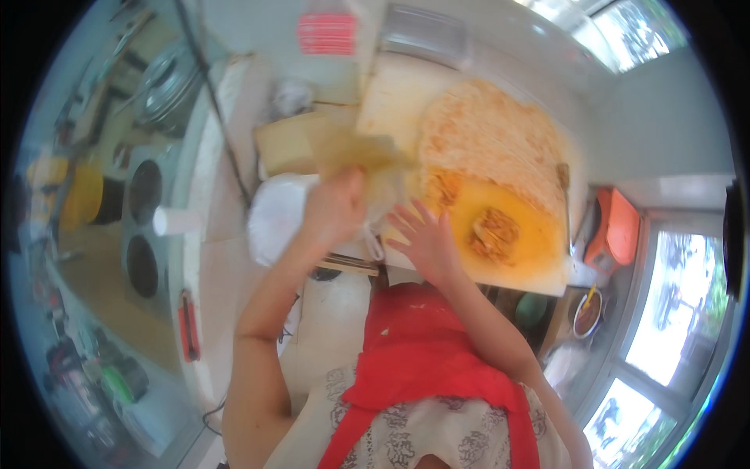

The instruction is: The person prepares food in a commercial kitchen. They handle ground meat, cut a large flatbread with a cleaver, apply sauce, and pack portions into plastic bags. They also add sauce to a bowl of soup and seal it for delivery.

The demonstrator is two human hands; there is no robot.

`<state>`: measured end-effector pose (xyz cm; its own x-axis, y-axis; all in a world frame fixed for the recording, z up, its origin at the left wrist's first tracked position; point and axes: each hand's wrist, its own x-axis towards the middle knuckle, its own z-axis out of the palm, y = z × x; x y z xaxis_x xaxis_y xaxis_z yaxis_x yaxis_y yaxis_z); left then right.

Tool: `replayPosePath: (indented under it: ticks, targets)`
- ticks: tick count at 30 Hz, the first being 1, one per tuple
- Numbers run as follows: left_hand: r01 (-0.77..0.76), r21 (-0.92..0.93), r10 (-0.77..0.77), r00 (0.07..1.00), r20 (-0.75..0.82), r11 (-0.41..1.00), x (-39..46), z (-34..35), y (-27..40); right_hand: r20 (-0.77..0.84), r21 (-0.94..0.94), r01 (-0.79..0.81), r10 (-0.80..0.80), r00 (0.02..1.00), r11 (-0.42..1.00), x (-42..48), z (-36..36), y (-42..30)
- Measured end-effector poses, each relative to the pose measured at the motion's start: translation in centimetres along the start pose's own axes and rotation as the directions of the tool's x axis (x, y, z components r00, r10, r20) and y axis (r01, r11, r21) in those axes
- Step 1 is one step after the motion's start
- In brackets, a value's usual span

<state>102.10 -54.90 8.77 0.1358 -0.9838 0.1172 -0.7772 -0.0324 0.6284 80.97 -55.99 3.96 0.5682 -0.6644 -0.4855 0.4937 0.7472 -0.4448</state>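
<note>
My left hand (pixel 337 202) is raised over the counter with its fingers closed on a blurred brownish-yellow sheet, perhaps a paper bag (pixel 363 155). Beside it, my right hand (pixel 428 237) is spread, fingers apart, near the edge of a cutting board (pixel 387 94). A large browned flatbread (pixel 486 138) with a cut edge lies on that board. In front of the bread, a small pile of cut pieces (pixel 495 231) rests on an orange, oily patch. White plastic bags (pixel 275 217) lie below my left hand.
A metal-bladed tool (pixel 565 187) lies along the board's right side. Beyond it stands an orange plastic container (pixel 627 228), with a bowl of sauce (pixel 587 313) nearer me. A metal tray (pixel 425 35) is behind the board. A thin dark pole (pixel 214 105) rises at the left.
</note>
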Motion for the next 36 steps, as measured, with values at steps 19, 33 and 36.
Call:
replayPosePath:
  ticks: [19,33,36]
  targets:
    - [0.089,-0.370,0.116,0.860,0.496,0.925,3.1,28.9,33.4,-0.647,0.301,0.608,-0.311,0.696,0.735,-20.7,-27.2,-20.7]
    - [-0.173,0.277,0.018,0.875,0.483,0.945,4.2,49.8,33.1,-0.766,0.322,0.790,-0.347,0.542,0.522,-29.3,-37.7,-24.4]
    - [-0.055,-0.093,0.088,0.913,0.398,0.994,3.2,45.1,31.6,-0.568,0.361,0.652,-0.397,0.721,0.667,-27.7,-39.6,-24.0]
